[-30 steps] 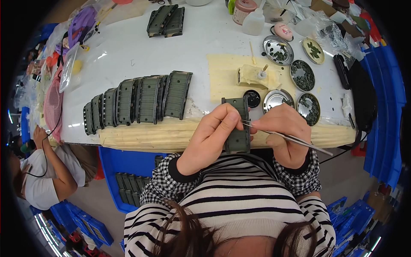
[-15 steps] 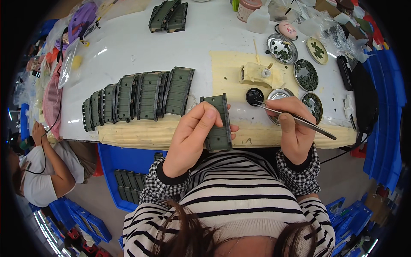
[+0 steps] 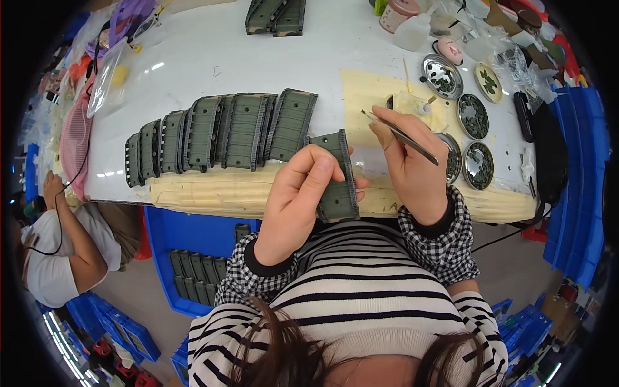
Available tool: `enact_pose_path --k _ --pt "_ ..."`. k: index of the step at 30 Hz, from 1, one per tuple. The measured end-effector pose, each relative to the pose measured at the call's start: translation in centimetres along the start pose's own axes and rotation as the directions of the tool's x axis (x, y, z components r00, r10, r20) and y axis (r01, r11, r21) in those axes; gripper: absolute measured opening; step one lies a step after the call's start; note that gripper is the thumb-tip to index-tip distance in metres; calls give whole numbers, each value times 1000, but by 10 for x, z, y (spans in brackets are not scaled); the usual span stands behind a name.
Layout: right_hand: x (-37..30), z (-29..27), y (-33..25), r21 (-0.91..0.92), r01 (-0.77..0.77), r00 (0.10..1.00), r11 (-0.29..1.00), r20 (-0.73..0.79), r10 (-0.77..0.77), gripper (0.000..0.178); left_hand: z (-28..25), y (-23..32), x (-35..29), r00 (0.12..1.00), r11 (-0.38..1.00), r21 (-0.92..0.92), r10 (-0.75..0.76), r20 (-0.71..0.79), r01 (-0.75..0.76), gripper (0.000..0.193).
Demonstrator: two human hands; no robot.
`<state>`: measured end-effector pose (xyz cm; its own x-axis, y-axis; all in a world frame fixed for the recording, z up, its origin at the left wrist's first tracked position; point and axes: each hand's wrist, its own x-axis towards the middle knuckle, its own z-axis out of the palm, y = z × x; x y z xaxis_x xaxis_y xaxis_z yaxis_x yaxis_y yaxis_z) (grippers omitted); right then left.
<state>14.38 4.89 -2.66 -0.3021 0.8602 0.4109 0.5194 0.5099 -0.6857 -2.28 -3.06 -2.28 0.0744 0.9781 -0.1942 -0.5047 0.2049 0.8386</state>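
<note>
My left hand [image 3: 291, 203] is closed round a dark green panel [image 3: 338, 201] with ridged long edges and small holes, held over the table's near edge. Long metal tweezers [image 3: 414, 144] are gripped in my right hand [image 3: 412, 171], to the right of the panel. Their tips point away to the upper left, above the cream sheet; whether they pinch anything is too small to tell. A row of similar green panels [image 3: 244, 131] lies to the left of my left hand. Behind my right hand sits a cream, tape-wrapped block [image 3: 412, 103], partly hidden.
Round dishes of small dark green pieces [image 3: 473, 117] stand at the right. Farther back are a pink tub [image 3: 398, 14], a white bottle [image 3: 412, 33] and plastic bags. A blue bin [image 3: 169, 226] with more panels is below the table. Another person [image 3: 64, 251] sits at far left.
My right hand has moved up and left with the tweezers, away from the small black pot, which is now hidden. My left hand keeps the panel. The whole view has shifted slightly.
</note>
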Motion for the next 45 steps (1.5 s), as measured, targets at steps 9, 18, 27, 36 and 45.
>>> enact_pose_path --k 9,18,27,36,45 --pt "1 6 -2 -53 14 1000 999 1 -14 21 -10 0 -3 999 999 -33 -6 53 8 27" --pt "-1 -11 -16 159 -100 993 982 83 87 19 -8 -2 -3 1000 994 -104 -12 25 15 26" --pt "-10 -48 -44 297 -47 957 954 286 -42 21 -3 -4 8 994 999 -50 0 113 6 28" --pt "-12 -46 -40 231 137 937 963 285 -202 27 2 -3 9 995 990 132 35 98 -48 23" --pt "-18 -35 -36 111 218 972 970 64 -226 26 11 -5 9 994 999 18 29 108 -31 21"
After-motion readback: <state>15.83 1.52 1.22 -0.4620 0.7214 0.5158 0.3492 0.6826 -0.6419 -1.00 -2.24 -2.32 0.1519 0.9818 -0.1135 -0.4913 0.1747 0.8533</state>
